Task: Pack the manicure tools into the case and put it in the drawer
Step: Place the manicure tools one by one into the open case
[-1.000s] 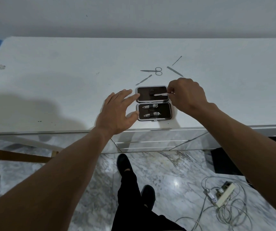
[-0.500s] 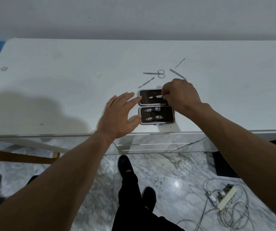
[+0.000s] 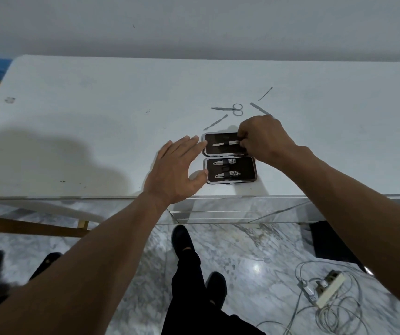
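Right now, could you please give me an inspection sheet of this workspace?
Surface: white tabletop, few small marks.
Job's things: open case holds two clippers, one slim tool; scissors and three loose tools lie behind it.
Clutter: nothing seen.
Hands: left hand open, fingertips at case's left edge; right hand pinches the slim tool.
Cables: power strip and tangled cables on floor, right.
Surroundings: marble floor, mirrored drawer fronts, grey wall.

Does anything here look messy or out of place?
Yes: small silver scissors, a slim metal pusher, a flat metal file and a thin pick lie scattered askew on the white tabletop behind the open brown case. Tangled white cables litter the floor.
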A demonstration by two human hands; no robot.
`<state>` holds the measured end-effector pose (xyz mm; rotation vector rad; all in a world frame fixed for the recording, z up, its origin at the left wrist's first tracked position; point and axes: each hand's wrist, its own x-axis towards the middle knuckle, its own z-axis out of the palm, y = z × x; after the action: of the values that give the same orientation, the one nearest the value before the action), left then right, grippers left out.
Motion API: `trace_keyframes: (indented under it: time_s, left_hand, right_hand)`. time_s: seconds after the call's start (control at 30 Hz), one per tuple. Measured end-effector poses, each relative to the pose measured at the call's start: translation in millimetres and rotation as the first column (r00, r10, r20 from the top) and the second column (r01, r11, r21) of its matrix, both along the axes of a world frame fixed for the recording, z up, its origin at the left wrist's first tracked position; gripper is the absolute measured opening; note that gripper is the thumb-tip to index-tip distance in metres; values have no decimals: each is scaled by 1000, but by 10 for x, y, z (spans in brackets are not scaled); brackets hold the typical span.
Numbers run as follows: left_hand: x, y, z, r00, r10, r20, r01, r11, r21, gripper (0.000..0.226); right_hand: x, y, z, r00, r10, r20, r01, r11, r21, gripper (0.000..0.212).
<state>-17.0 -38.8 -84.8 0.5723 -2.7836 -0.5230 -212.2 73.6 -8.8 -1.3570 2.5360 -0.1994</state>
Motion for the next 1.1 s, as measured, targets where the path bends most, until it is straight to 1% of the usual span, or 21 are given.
trace_keyframes:
  time_s: [0.1,0.37,0.73,0.83,0.93,1.0,1.1]
  left_hand:
    - [3,1,-1,1000,4,4,-4,1000,-3,69]
    - [1,-4,13,1000,8,25,-8,1000,-14,70]
    - [1,5,24,1000,12,24,-12,1000,-20,69]
    - [2,7,21,999,7,33,-7,1000,-25,69]
    - [1,5,31,999,3,51,-2,1000,-22,70]
    - [1,8,46,998,3,60,-1,1000,-25,70]
    - [23,27,66,998,-2,59,3,1000,-13,70]
  right_hand:
    - [-23,23,3,1000,-30,-4,30,999,22,18]
    - [14,-45,-16,999,-14,32,13,999,41,17]
    - [16,-73,-49,994,-27,109,26,1000,8,15]
    - [14,-88,30,989,-49,142,56,997,-48,14]
    - [-73,-176,89,994,-69,89,76,994,-74,17]
    - [-173,-287,80,996,-87,27,89,994,-58,18]
    - [-311,-463,36,995,-100,-5,100,995,-4,19]
